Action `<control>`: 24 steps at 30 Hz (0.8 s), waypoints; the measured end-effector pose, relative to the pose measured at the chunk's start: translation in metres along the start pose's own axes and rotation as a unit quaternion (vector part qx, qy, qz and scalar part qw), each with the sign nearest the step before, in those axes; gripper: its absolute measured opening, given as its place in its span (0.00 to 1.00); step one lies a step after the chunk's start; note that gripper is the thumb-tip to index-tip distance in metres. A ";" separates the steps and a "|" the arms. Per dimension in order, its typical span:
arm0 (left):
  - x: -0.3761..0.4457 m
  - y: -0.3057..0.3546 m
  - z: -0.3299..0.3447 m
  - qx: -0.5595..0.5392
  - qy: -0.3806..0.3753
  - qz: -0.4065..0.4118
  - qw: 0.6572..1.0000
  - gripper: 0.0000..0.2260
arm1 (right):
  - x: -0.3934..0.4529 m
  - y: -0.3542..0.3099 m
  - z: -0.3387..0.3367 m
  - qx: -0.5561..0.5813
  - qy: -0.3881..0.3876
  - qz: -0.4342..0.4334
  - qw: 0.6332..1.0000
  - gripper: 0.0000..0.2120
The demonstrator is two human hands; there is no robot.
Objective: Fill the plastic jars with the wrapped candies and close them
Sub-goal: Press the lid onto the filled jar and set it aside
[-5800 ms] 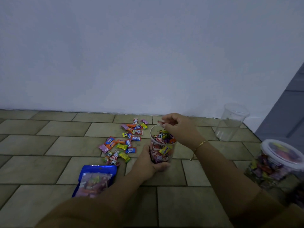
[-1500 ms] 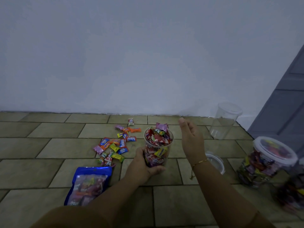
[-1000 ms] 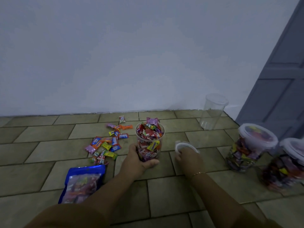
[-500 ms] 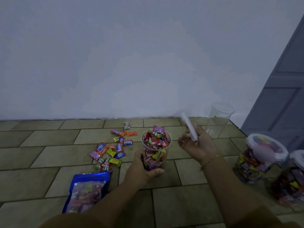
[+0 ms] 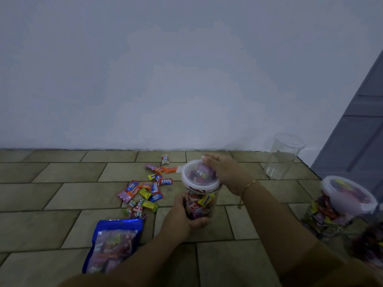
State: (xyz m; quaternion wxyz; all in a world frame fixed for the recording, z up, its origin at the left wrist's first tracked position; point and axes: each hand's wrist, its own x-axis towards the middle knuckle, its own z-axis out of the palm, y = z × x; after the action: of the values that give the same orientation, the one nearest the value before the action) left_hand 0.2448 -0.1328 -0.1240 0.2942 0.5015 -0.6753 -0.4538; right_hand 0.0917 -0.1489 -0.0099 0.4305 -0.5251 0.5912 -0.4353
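One full jar (image 5: 200,204) stands on the tiled floor (image 5: 62,195) before you, its white lid (image 5: 199,176) resting on the rim; whether it has snapped shut is hard to tell. Your left hand (image 5: 184,216) grips the jar's base, fingers curled around it. Your right hand (image 5: 226,172) lies on the lid's far right edge, fingers fairly straight. Loose candies (image 5: 145,193) lie left; a closed jar (image 5: 339,206) sits right, another beside it cut off.

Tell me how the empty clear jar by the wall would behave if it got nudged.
The empty jar looks like thin clear plastic with nothing inside, so it is probably very light and would slide or tip easily. It is tall for its base, so a push near the rim would likely topple it. Being round, it might then roll across the tiled floor.
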 end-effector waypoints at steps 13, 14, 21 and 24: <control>0.000 -0.006 0.003 -0.008 0.010 0.017 1.000 0.37 | -0.032 -0.022 0.010 -0.442 -0.062 -0.116 0.887 0.35; -0.001 -0.005 0.002 -0.008 0.011 0.022 1.000 0.37 | -0.034 -0.021 0.011 -0.457 -0.073 -0.131 0.877 0.37; -0.002 -0.006 0.002 -0.009 0.004 0.018 1.000 0.37 | -0.043 -0.028 0.006 -0.371 -0.105 -0.148 0.911 0.27; -0.002 -0.007 0.002 -0.009 0.006 0.019 1.000 0.36 | -0.046 -0.034 0.004 -0.364 -0.112 -0.144 0.913 0.26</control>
State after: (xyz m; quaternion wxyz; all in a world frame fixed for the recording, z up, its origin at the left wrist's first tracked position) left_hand 0.2465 -0.1312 -0.1306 0.3114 0.4888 -0.6785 -0.4513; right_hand 0.1078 -0.1059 0.0239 0.2057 -0.7701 0.5745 -0.1857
